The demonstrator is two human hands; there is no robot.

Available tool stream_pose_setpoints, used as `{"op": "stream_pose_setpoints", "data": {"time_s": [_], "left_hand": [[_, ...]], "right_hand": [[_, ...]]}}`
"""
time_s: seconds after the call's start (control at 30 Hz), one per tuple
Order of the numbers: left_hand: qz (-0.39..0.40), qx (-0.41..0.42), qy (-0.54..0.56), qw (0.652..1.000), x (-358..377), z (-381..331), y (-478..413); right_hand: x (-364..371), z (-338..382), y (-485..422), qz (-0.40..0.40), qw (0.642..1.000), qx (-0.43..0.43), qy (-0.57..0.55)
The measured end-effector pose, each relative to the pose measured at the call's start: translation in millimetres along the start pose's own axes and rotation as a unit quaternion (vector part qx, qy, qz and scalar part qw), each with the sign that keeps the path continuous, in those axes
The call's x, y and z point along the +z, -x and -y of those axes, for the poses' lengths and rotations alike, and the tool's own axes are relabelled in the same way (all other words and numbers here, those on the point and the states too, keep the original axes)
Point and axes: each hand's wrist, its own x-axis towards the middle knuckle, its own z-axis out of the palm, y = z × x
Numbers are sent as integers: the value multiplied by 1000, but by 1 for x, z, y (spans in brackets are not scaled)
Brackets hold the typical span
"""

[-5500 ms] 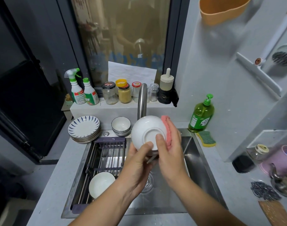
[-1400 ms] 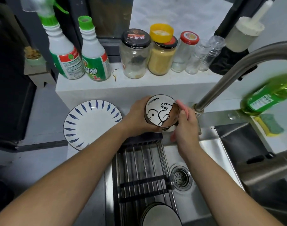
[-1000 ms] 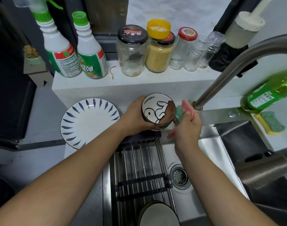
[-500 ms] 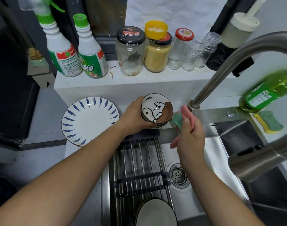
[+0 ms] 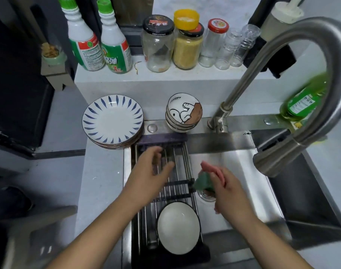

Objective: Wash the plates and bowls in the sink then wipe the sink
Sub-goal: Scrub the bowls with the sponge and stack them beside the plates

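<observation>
A cartoon-printed bowl (image 5: 183, 113) sits on top of a small stack of bowls at the sink's back rim. To its left lies a stack of blue-striped plates (image 5: 112, 121). A white bowl (image 5: 178, 228) rests on the metal drying rack (image 5: 165, 183) across the sink's left side. My left hand (image 5: 152, 169) hovers over the rack, fingers spread, holding nothing. My right hand (image 5: 224, 183) grips a pink and green sponge (image 5: 203, 181) over the steel sink (image 5: 243, 171), above the drain.
The curved steel faucet (image 5: 301, 90) arches over the sink's right half, its spout close to my right hand. Spray bottles (image 5: 100, 41) and jars (image 5: 187, 41) line the ledge behind. A green dish soap bottle (image 5: 303, 100) stands at the right.
My left hand has set the cartoon bowl onto the bowl stack, let go and pulled back over the rack. My right hand with the sponge has drawn back toward the drain.
</observation>
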Motion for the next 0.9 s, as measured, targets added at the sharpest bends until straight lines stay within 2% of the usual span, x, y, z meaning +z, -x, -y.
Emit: {"op": "stream_pose_setpoints", "data": {"time_s": [0.1,0.2,0.4,0.6,0.73,0.9], "left_hand": [[42,-118,28,992,10,19,44],[49,-174,84,980,25,34,75],[58,-229,146,961,49,57,92],[46,-306,281,909,54,47,96],[44,-318,306,896,55,43,98],[30,-311,311,898,57,41,99]], "right_hand": [[-4,-29,18,14,1000,24,12],[1,-52,32,28,999,43,-2],[14,-66,47,21,999,41,-1],[19,-63,52,27,995,95,-20],[16,-52,55,52,991,121,1],[21,-47,54,40,993,114,-3]]}}
